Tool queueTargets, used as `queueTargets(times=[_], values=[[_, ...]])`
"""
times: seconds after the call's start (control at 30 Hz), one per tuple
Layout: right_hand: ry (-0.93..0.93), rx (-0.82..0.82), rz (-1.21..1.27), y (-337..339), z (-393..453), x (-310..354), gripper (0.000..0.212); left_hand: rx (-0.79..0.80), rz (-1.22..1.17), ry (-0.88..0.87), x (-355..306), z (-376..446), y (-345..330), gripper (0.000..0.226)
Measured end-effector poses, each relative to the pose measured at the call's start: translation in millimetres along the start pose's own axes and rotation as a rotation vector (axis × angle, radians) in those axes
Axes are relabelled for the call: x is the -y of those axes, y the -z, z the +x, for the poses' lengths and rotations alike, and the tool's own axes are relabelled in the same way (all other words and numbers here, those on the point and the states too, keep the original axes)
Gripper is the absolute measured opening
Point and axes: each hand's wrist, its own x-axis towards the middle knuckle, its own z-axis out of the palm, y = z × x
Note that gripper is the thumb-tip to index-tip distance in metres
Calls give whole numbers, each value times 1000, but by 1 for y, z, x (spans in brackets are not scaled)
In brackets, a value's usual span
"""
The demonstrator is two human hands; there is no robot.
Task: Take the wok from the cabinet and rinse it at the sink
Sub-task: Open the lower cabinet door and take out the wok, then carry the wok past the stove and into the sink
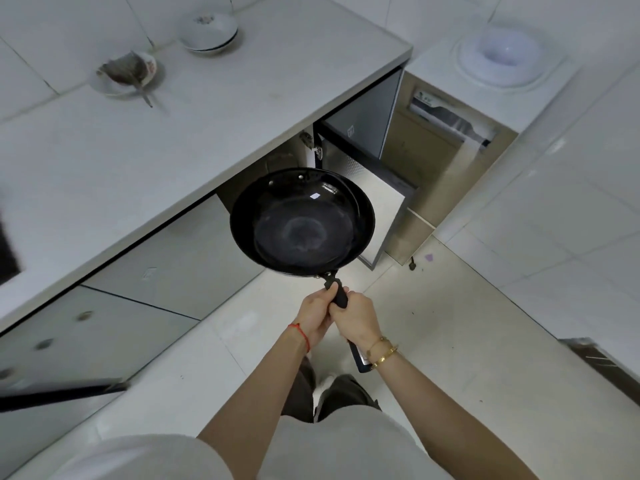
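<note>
A black wok (302, 221) hangs in the air in front of the open cabinet (374, 188), its bowl facing up at me. Both hands grip its long black handle. My left hand (317, 315) wraps the handle from the left, thumb near the wok's rivets. My right hand (356, 317) grips it just behind, and the handle's end sticks out past my right wrist. The cabinet door (384, 216) stands swung open under the grey countertop (194, 116). No sink is in view.
On the countertop sit a small dish with scraps and a spoon (126, 72) and stacked white bowls (209, 31). A white appliance with a round lid (505, 55) stands at the far right. A shut mirrored cabinet front (166, 265) runs along the left. White floor tiles lie underfoot.
</note>
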Motion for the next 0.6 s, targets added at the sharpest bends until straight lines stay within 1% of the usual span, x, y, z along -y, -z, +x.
queueTargets(times=[0.2, 0.33, 0.6], values=[[15, -41, 8, -1, -42, 5, 10, 58, 84, -34, 6, -37, 6, 28], [10, -66, 5, -5, -63, 8, 18, 77, 94, -58, 6, -59, 10, 26], [42, -70, 2, -25, -89, 18, 17, 83, 91, -114, 6, -90, 27, 29]])
